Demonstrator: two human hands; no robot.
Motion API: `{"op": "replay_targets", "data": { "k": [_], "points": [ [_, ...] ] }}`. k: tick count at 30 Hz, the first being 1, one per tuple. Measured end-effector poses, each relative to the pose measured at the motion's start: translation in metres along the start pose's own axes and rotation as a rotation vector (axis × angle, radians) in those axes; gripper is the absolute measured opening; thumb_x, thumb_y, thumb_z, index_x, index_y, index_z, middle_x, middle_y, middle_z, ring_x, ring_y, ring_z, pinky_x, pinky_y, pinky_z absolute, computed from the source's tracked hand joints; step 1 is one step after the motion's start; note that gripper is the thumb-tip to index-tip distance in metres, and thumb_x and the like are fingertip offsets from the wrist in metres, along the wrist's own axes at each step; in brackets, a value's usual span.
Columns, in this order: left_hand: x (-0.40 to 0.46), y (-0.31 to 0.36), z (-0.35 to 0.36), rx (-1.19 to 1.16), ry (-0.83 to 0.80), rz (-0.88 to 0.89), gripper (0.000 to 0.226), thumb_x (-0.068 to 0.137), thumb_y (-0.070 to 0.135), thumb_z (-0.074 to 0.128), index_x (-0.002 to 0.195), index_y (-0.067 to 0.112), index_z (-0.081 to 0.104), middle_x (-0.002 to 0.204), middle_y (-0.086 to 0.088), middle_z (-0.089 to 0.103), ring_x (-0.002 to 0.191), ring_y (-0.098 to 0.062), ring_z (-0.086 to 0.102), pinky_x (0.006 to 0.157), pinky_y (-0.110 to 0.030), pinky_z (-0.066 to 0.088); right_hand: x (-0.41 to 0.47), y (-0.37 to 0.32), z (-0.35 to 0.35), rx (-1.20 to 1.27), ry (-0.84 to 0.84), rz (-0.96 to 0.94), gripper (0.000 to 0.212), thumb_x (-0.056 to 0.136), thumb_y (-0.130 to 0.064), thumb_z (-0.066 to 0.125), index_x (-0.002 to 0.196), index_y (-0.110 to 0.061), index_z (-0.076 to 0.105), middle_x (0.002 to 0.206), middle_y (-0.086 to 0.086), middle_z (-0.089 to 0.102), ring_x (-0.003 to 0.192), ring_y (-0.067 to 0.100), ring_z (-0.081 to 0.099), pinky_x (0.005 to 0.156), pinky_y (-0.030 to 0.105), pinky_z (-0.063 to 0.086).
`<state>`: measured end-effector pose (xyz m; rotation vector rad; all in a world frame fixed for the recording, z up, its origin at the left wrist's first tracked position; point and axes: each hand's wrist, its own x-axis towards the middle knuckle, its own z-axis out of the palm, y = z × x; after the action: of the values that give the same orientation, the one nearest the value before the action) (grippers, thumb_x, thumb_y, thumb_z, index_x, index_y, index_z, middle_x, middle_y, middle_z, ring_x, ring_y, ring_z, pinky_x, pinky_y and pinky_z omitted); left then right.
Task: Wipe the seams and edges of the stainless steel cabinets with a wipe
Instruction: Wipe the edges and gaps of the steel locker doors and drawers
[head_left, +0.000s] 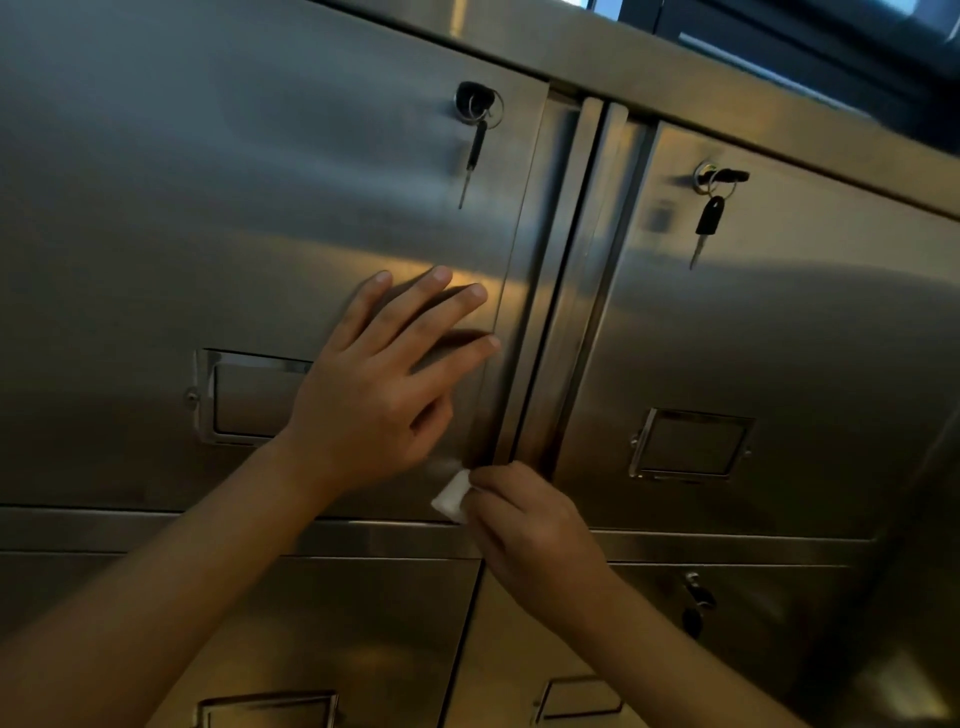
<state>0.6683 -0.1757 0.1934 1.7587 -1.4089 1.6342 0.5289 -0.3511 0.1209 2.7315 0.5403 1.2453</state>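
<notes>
Wiping the vertical seam between two stainless steel cabinet doors (561, 291)

My left hand (379, 395) lies flat, fingers spread, on the left door; my right hand (524, 525) pinches the small folded white wipe (451, 496) at the seam's near end.

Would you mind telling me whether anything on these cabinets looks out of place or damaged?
Nothing looks damaged. The one oddity: keys hang in the locks of the upper left door and upper right door, left in place while the right hand wipes.
</notes>
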Motion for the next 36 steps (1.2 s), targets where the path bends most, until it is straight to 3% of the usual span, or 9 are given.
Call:
{"op": "replay_targets", "data": {
  "k": [9,16,20,24,28,36],
  "points": [
    [0.0,0.0,0.004,-0.04,0.04,-0.046,0.057,0.095,0.014,0.058,0.152,0.008,0.049,0.163,-0.011,0.039,0.155,-0.029,0.031,0.122,-0.061,0.027,0.083,0.019,-0.087,-0.199,0.323,-0.063,0.014,0.098,-0.005,0.067,0.109,0.002,0.074,0.117,0.018,0.07,0.107,0.026,0.066,0.095,0.031,0.054],
    [0.0,-0.001,0.003,-0.049,0.064,-0.037,0.053,0.095,0.011,0.056,0.148,0.008,0.054,0.162,-0.01,0.041,0.154,-0.028,0.032,0.123,-0.059,0.028,0.092,0.036,-0.079,-0.271,0.171,-0.063,0.021,0.094,-0.002,0.067,0.114,-0.001,0.072,0.124,0.015,0.068,0.11,0.027,0.059,0.099,0.027,0.044],
    [-0.001,-0.001,0.001,-0.067,0.056,-0.033,0.049,0.096,0.011,0.054,0.145,0.008,0.058,0.161,-0.01,0.042,0.154,-0.028,0.033,0.123,-0.058,0.027,0.062,0.032,-0.061,-0.249,0.006,-0.088,0.031,0.089,-0.005,0.07,0.12,-0.002,0.07,0.13,0.015,0.065,0.113,0.029,0.058,0.098,0.035,0.052],
    [0.0,0.0,-0.001,-0.077,0.042,-0.036,0.046,0.096,0.01,0.054,0.141,0.008,0.061,0.161,-0.01,0.042,0.154,-0.028,0.033,0.124,-0.057,0.025,0.026,0.026,-0.037,-0.241,-0.154,-0.14,0.034,0.09,-0.007,0.064,0.124,-0.004,0.069,0.133,0.013,0.063,0.111,0.027,0.055,0.093,0.034,0.053],
    [0.001,0.001,-0.002,-0.077,0.036,-0.031,0.045,0.095,0.009,0.055,0.138,0.008,0.063,0.161,-0.01,0.043,0.153,-0.029,0.034,0.124,-0.058,0.025,0.008,0.019,-0.021,-0.203,-0.187,-0.162,0.034,0.095,-0.01,0.051,0.122,-0.004,0.071,0.13,0.013,0.065,0.109,0.025,0.055,0.092,0.03,0.051],
    [0.001,0.002,-0.002,-0.075,0.03,-0.037,0.044,0.094,0.009,0.056,0.137,0.008,0.064,0.16,-0.01,0.044,0.153,-0.03,0.035,0.123,-0.059,0.027,-0.007,0.012,-0.007,-0.172,-0.206,-0.165,0.033,0.093,-0.01,0.049,0.116,-0.005,0.073,0.123,0.01,0.067,0.105,0.024,0.058,0.082,0.029,0.054]
  ]
}}
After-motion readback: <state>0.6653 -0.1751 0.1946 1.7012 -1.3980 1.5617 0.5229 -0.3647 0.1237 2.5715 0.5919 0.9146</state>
